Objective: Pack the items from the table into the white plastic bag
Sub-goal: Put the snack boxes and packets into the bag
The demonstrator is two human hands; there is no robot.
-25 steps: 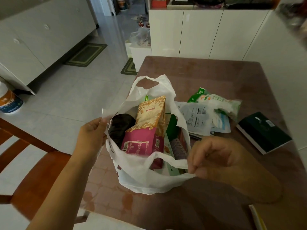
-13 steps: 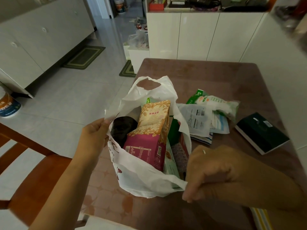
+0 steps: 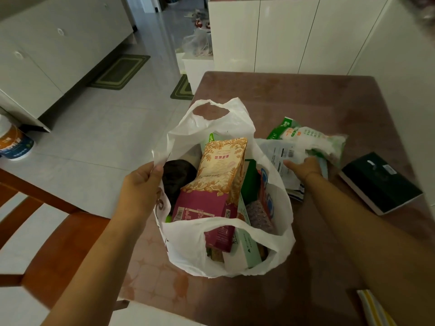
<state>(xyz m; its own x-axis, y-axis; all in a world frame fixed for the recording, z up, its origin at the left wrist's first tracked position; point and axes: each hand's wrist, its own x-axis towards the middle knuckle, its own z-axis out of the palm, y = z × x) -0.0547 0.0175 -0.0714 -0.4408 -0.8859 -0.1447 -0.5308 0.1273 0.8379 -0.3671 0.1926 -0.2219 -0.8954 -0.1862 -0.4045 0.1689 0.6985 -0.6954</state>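
Observation:
The white plastic bag (image 3: 188, 250) stands open on the brown table (image 3: 294, 100). Inside it are a tan and magenta snack pouch (image 3: 216, 175), a dark bundle (image 3: 179, 177) and several boxes. My left hand (image 3: 141, 187) pinches the bag's left rim and holds it open. My right hand (image 3: 304, 167) reaches past the bag's right side and lies on a pile of flat white packets (image 3: 280, 151), its fingers curled over their edge. A green and white packet (image 3: 306, 135) lies just behind that pile.
A dark green box (image 3: 379, 182) lies at the table's right edge. A wooden chair (image 3: 47, 231) stands at the near left. A striped item (image 3: 374, 309) shows at the bottom right. White cabinets (image 3: 282, 34) stand behind the table, with a tub (image 3: 14, 142) on the floor at far left.
My right hand has let go of the bag's near handle and moved up and right onto the pile of white packets. The near rim has slumped. My left hand keeps its hold.

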